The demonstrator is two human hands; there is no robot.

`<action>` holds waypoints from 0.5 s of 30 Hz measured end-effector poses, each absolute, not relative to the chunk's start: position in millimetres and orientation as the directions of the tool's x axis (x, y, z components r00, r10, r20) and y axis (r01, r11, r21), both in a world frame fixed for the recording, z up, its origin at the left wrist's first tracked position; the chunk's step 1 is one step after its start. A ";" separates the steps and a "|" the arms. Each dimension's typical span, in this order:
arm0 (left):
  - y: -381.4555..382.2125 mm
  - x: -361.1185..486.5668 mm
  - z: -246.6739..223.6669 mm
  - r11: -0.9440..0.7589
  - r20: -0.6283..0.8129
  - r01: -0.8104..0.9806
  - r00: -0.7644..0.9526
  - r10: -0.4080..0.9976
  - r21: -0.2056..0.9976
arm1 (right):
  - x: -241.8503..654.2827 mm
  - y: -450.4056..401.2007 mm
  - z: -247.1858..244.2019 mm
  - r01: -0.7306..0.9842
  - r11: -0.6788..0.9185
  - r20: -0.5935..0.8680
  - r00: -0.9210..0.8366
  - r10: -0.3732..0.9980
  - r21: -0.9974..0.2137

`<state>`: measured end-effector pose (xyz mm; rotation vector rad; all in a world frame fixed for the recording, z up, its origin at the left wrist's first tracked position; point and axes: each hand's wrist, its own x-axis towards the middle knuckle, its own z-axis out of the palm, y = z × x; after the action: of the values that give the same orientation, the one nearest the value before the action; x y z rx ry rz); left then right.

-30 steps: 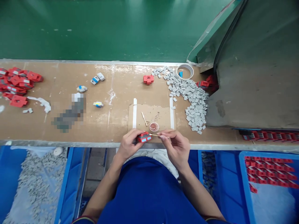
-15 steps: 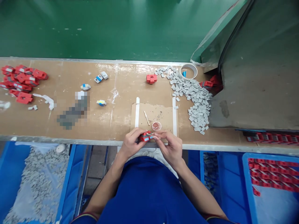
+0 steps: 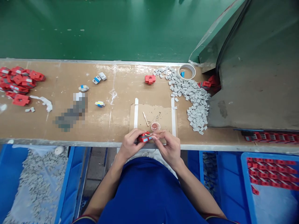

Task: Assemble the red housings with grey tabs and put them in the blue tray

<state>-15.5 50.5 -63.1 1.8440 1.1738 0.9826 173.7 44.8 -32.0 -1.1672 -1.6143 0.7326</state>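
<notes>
At the table's front edge my left hand (image 3: 130,143) is closed on a red plastic part (image 3: 144,137) with light blue patches on its side. My right hand (image 3: 168,145) pinches a thin stick (image 3: 149,135), whose tip touches or nearly touches the top of that part. Just beyond my hands sits a small round dish (image 3: 155,126) with reddish contents. A white-tipped stick (image 3: 145,119) lies to its left on a cardboard sheet (image 3: 163,109) held by white tape strips.
Grey tiles (image 3: 198,102) and a tape roll (image 3: 187,72) lie at the right, beside a large metal housing (image 3: 257,81). One red part (image 3: 150,79) stands farther back. Red parts (image 3: 21,81) are heaped far left. A blue tray (image 3: 245,186) is below right.
The whole view has shifted slightly to the left. The stick's tip has moved a little left over the red part; both hands keep their grips.
</notes>
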 end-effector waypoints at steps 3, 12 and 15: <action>50.5 -16.6 -61.9 -0.268 0.164 0.369 0.290 0.943 0.890 | 183.4 45.1 -33.4 0.332 0.279 0.305 0.027 0.952 -0.901; 49.8 -20.9 -65.8 -0.075 0.014 0.275 0.220 0.975 0.959 | 192.2 58.4 -43.6 0.492 0.284 0.318 -0.016 0.948 -0.823; 50.2 -21.9 -65.2 -0.076 0.014 0.281 0.215 0.976 0.957 | 199.0 63.3 -42.2 0.550 0.320 0.311 -0.114 0.944 -0.771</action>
<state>-21.9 50.2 -65.2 1.5477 1.2304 0.9290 199.0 63.3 -42.2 -1.3376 -1.7818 0.6160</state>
